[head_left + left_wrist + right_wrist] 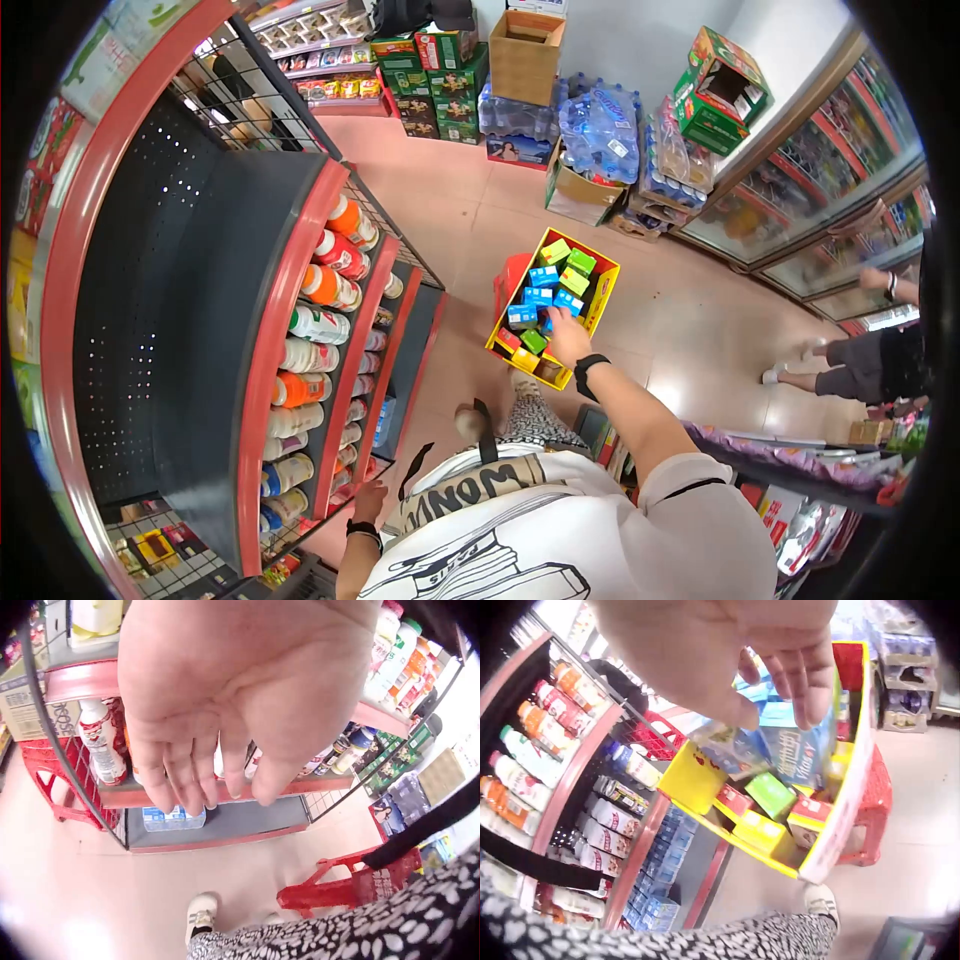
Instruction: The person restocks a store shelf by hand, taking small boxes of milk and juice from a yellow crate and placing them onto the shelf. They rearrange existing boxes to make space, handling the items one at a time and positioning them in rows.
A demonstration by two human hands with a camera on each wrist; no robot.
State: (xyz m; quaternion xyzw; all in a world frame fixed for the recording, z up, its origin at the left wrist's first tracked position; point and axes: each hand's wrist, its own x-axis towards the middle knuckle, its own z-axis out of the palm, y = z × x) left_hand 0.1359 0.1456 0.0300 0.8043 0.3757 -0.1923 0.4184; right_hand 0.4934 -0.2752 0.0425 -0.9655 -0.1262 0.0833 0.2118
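Note:
A yellow box (598,310) of small drink cartons sits on a red plastic stool (875,802). My right hand (570,338) reaches into it from the near side. Its thumb and fingers grip the upper part of a blue Vitasoy carton (791,754), among other blue cartons. Green (771,793), yellow (762,831) and red-topped cartons lie nearer the box's front edge; lime-green ones (555,251) fill the far end. My left hand (240,697) hangs beside the bottle shelves, fingers loosely extended, palm toward its wrist camera, holding nothing.
Red-edged shelves with several rows of drink bottles (321,325) stand on the left. Wrapped water bottles (600,130) and cardboard boxes (525,60) are stacked ahead. Glass-door fridges (800,190) line the right, where another person (880,365) stands. A low display (790,455) borders the near right.

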